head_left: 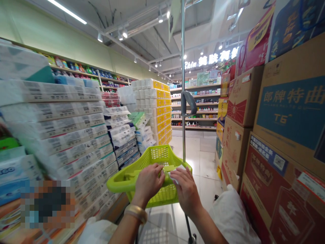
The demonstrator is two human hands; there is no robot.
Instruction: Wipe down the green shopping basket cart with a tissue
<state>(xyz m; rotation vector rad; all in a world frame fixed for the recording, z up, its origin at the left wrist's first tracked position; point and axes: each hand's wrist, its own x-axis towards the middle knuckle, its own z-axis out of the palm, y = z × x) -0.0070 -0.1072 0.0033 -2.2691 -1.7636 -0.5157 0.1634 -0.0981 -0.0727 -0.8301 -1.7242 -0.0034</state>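
A lime green plastic shopping basket [157,157] rides on a cart in front of me in a store aisle. My left hand [148,183] curls its fingers over the basket's near rim. My right hand [185,189] rests on the same rim beside it, fingers closed against a small white item [175,174] that I cannot identify. A gold bangle [135,212] circles my left wrist. A metal pole [183,84] rises from the cart just behind the basket.
Stacked packs of tissue paper [66,135] wall the left side. Large cardboard cartons [286,135] tower on the right. A white bag [233,217] lies near my right arm. The tiled aisle floor [200,152] runs ahead to shelving [198,108].
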